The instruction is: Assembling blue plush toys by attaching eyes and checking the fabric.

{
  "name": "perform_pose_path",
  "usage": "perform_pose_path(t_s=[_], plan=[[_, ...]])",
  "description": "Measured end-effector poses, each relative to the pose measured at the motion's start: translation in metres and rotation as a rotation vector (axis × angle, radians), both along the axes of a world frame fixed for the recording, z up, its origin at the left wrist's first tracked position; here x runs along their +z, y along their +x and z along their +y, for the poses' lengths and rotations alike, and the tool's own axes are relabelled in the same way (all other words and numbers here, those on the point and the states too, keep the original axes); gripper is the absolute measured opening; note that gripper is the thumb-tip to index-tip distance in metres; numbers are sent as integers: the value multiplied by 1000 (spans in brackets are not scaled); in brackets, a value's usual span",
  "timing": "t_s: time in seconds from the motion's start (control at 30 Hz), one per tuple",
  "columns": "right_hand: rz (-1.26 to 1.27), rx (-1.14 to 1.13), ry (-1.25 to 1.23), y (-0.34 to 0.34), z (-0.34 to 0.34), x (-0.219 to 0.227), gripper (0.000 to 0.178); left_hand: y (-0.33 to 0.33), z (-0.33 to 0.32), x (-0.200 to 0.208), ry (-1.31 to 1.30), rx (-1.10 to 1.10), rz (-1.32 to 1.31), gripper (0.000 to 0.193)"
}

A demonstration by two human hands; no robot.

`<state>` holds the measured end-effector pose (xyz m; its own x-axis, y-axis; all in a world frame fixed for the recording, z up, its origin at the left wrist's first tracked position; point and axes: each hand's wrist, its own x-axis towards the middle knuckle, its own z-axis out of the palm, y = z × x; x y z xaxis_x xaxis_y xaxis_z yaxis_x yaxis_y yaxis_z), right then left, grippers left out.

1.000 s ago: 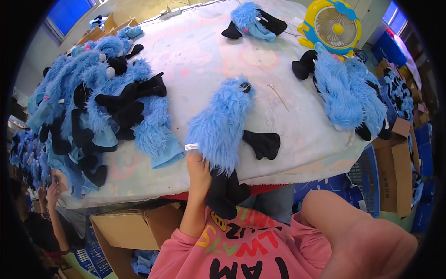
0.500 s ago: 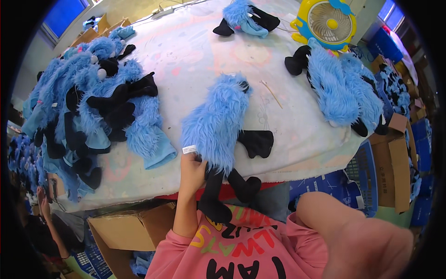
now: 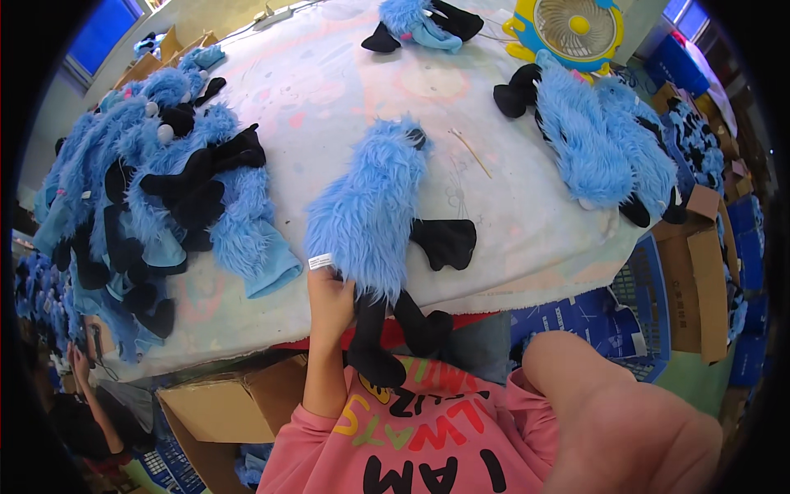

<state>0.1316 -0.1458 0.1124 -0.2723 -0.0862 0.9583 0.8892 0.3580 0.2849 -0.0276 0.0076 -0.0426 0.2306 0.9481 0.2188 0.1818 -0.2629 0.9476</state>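
Note:
A furry blue plush toy (image 3: 362,214) with black limbs lies on the cloth-covered table (image 3: 247,329) before me, its black feet hanging over the near edge. My left hand (image 3: 332,298) grips its lower left side, just below a small white tag (image 3: 319,261); some fingers are hidden under the fur. Raised close to the camera at lower right, my right hand (image 3: 658,440) is away from the toy, and its fingers do not show. A thin wooden stick (image 3: 471,153) with a pale tip lies on the cloth to the toy's right.
A heap of similar blue plush toys (image 3: 164,148) covers the table's left side. More plush toys (image 3: 584,140) lie at right, near a yellow-and-blue fan (image 3: 572,29). Cardboard boxes (image 3: 218,407) and a blue crate (image 3: 650,305) stand beside the table. Another person's hand (image 3: 80,362) shows at far left.
The whole view has shifted slightly. My left hand still grips the plush toy, and my right hand stays raised near the camera.

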Motion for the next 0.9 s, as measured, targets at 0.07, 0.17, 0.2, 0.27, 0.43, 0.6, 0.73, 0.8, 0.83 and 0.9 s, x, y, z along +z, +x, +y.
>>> perform_pose_path(t_s=[0.07, 0.17, 0.2, 0.27, 0.43, 0.6, 0.73, 0.8, 0.83, 0.9], plan=[[14, -44, 4, 8, -11, -3, 12, 0, -1, 6, -36, -31, 12, 17], [27, -79, 12, 25, -30, -10, 13, -2, 2, 12, -43, -57, 87, 18], [31, -92, 13, 21, -34, -11, 13, -1, 1, 15, -47, -72, 123, 18], [35, -114, 21, 14, -44, -5, 14, -1, 0, 15, -49, -81, 156, 18], [27, -168, 60, 9, -14, -13, 16, 5, 0, 13, -56, -79, -14, 20], [591, 261, -770, -24, 69, -82, 32, 3, -3, 17, 98, -74, -11, 18], [712, 196, -1008, -35, 103, -132, 34, 6, -2, 14, 69, -66, -52, 15], [820, 225, -1042, -27, 108, -131, 32, -1, -2, 15, 69, -81, -3, 15], [925, 251, -1074, -21, 108, -130, 30, -2, -1, 16, 69, -82, -2, 15], [1138, 303, -1134, -14, 109, -129, 27, -4, 2, 20, -231, -57, -595, 15]])
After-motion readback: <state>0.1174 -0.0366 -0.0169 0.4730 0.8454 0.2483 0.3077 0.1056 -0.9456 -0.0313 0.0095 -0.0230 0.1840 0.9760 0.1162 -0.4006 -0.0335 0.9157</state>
